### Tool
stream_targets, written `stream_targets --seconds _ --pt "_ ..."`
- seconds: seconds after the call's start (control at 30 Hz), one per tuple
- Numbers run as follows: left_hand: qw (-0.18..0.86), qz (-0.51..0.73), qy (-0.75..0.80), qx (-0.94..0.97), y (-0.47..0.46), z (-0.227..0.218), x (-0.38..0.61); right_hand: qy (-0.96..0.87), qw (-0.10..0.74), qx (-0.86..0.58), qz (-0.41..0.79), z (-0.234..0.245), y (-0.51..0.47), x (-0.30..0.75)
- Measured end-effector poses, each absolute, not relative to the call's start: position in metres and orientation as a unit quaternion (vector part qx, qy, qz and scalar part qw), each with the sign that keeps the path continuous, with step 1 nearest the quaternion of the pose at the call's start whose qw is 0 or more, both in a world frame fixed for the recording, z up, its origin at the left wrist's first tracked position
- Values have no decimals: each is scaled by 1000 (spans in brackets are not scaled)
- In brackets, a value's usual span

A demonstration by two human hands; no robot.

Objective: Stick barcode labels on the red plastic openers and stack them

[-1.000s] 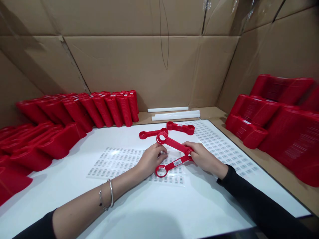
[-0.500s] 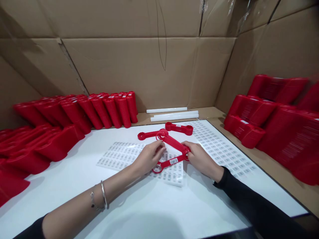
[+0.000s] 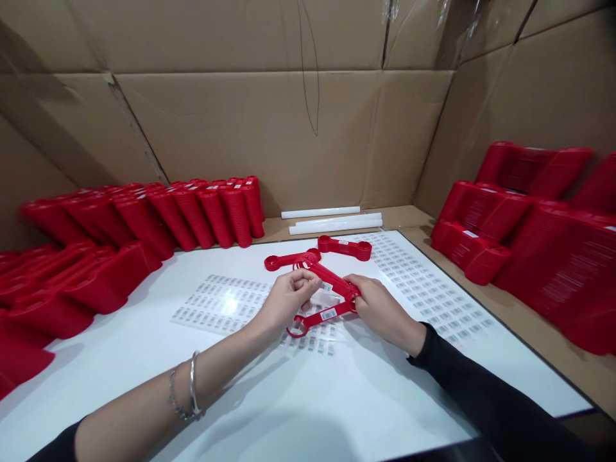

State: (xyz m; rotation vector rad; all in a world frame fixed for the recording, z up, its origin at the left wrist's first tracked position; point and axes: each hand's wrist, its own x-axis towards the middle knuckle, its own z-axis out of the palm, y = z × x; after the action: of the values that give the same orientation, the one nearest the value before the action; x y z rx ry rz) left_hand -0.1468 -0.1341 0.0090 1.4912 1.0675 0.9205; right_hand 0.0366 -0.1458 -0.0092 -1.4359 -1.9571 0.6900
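My right hand [image 3: 380, 308] grips several flat red plastic strips with ringed ends [image 3: 331, 277] by their near right ends, so they fan out to the left. The lowest strip [image 3: 317, 317] is swung apart from the others and bears a white barcode label [image 3: 328, 314]. Close to the fanned strips, my left hand [image 3: 291, 295] is closed with thumb and fingertips pinched; whatever is between them is too small to make out. Beneath both hands lies a sheet of barcode labels [image 3: 206, 308], partly covered and catching glare.
Two small stacks of red strips, a left one [image 3: 279, 261] and a right one [image 3: 344, 248], lie beyond my hands. More label sheets [image 3: 423, 289] are at right. White rolls [image 3: 337, 223] rest along the cardboard wall [image 3: 240, 128]. Red stacks line the left [image 3: 187, 218] and right [image 3: 543, 256].
The label sheet has shifted left under my hands. My left hand's fingers have drawn closer together, and the strips in my right hand have moved slightly left.
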Motion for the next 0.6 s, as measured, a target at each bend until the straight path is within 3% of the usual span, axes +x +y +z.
stream_targets --seconds 0.6 --pt "499 388 476 612 -135 5 -145 -748 314 -515 277 -9 -152 32"
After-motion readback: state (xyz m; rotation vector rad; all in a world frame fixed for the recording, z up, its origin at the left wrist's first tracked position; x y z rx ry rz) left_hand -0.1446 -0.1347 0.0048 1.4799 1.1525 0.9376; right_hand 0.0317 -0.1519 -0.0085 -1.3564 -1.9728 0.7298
